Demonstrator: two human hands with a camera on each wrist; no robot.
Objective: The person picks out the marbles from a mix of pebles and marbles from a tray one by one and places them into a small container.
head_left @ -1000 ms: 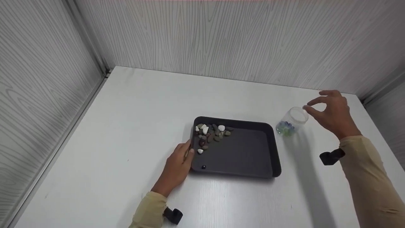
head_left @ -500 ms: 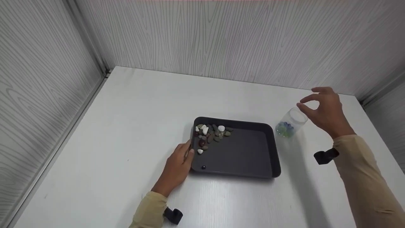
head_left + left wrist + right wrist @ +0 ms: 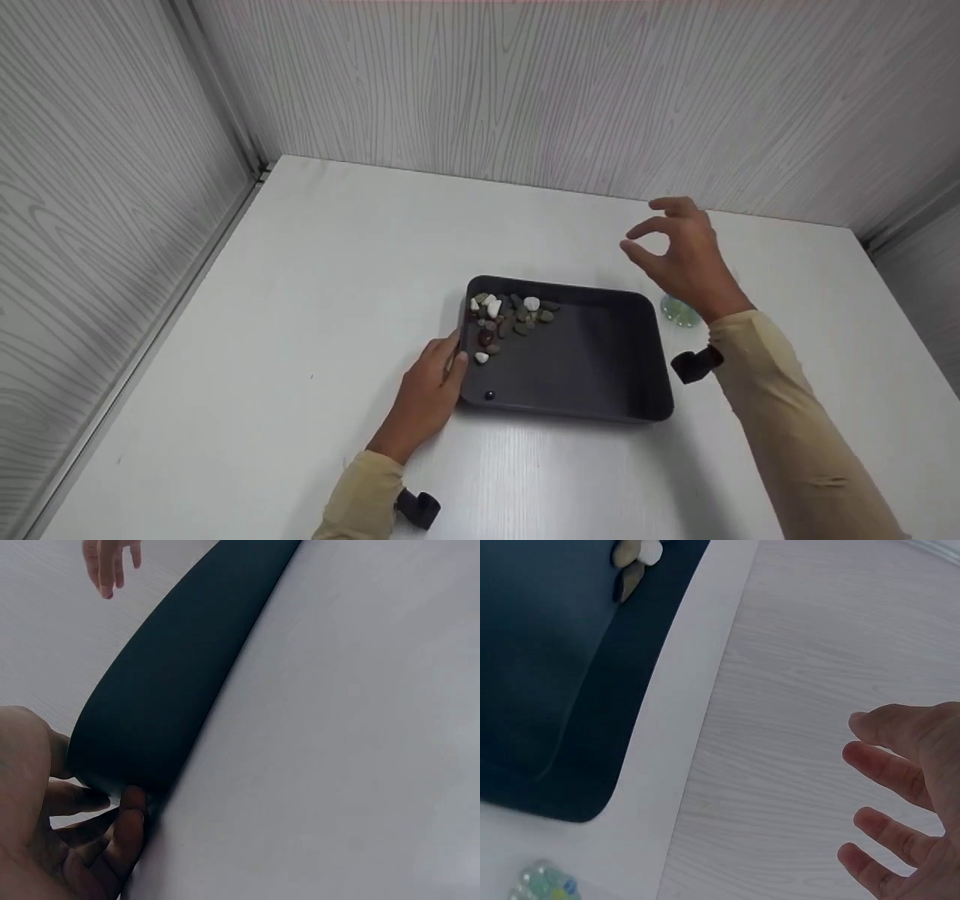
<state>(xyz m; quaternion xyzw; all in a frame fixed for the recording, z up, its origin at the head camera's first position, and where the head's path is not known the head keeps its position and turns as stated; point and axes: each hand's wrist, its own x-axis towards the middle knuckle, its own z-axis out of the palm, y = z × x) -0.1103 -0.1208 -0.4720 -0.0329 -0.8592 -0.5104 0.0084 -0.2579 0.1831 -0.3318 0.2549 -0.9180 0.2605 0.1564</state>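
A dark grey rectangular tray (image 3: pixel 592 360) lies on the white table. Pebbles (image 3: pixel 504 327) in brown, grey and white are grouped in its back left corner, and a small black stone (image 3: pixel 490 394) sits alone near the front left. My left hand (image 3: pixel 421 394) grips the tray's left side; in the left wrist view its fingers curl against the outer wall (image 3: pixel 165 675). My right hand (image 3: pixel 686 255) hovers above the back right corner, thumb and index finger slightly apart with nothing between them. Partly hidden behind that wrist stands a clear jar (image 3: pixel 680 311) with green and blue glass marbles (image 3: pixel 544 886).
A pale wood-grained panel (image 3: pixel 465 90) rises along the table's back edge, with another panel (image 3: pixel 82 187) at the left. Both sleeves carry a small black wrist camera, the right one (image 3: pixel 697 365) near the tray's right wall.
My right hand has moved left, away from the jar's rim to over the tray's back right corner, and its forearm now covers much of the jar. My left hand keeps its hold on the tray.
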